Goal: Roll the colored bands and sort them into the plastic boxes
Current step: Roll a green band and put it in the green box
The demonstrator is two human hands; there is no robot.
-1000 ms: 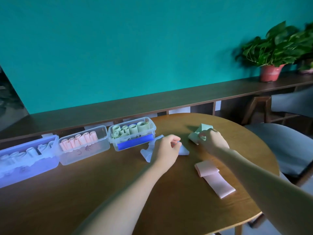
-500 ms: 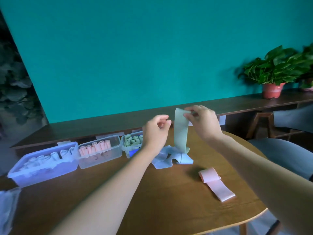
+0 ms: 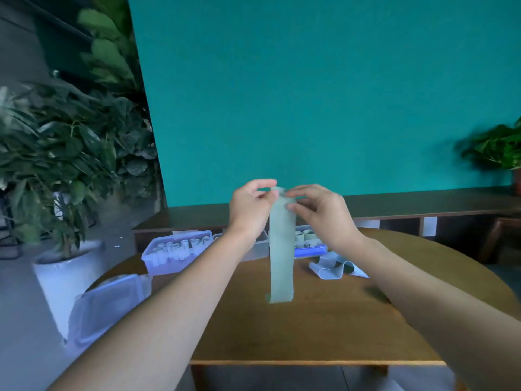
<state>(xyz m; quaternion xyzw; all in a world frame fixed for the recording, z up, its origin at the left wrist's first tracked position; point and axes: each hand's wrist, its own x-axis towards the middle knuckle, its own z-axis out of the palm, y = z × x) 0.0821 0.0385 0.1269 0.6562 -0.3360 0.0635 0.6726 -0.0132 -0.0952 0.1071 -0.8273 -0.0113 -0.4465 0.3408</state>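
Both hands are up in front of the teal wall, the left hand (image 3: 249, 208) and right hand (image 3: 318, 211) each pinching the top edge of the green band (image 3: 280, 249), which hangs straight down over the wooden table (image 3: 310, 328). Behind it sit three plastic boxes (image 3: 174, 251) of rolled bands, with a loose blue band (image 3: 328, 268) crumpled just right of them.

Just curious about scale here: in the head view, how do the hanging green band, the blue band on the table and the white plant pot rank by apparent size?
1. White plant pot, though it is nearer the camera.
2. Green band.
3. Blue band, crumpled, so it looks smaller.
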